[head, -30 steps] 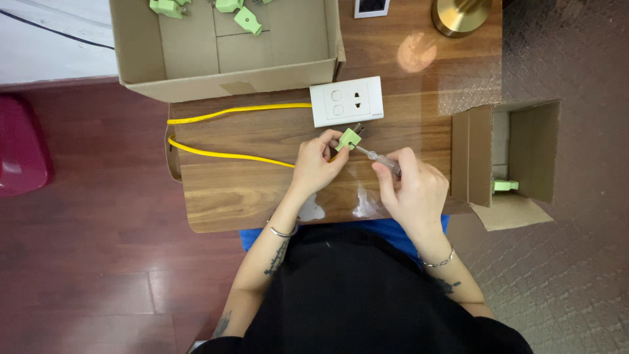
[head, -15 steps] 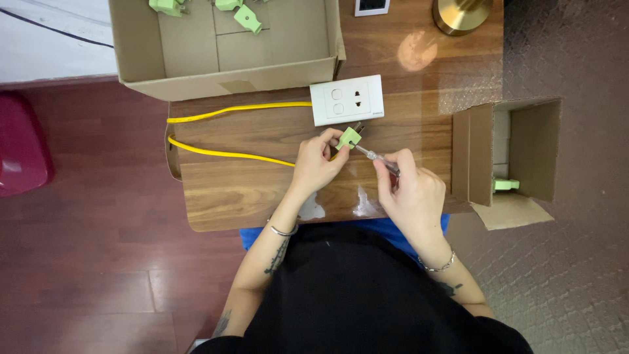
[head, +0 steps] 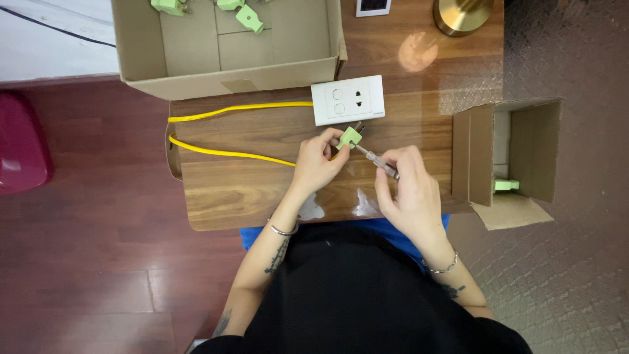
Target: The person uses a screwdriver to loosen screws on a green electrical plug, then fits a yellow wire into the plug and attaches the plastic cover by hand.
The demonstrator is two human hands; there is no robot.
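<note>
Apparently green plug [head: 349, 137] between hands

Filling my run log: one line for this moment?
left hand: holds green plug | right hand: screwdriver at plug | yellow cable on table

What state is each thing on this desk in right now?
Green plug: held in left hand, prongs up.
Screwdriver: gripped by right hand, tip at plug.
Yellow cable: looped on desk.
Wall socket: lying flat, nothing plugged in.
Big box: open, plugs inside.
Small box: open, on its side.
</note>
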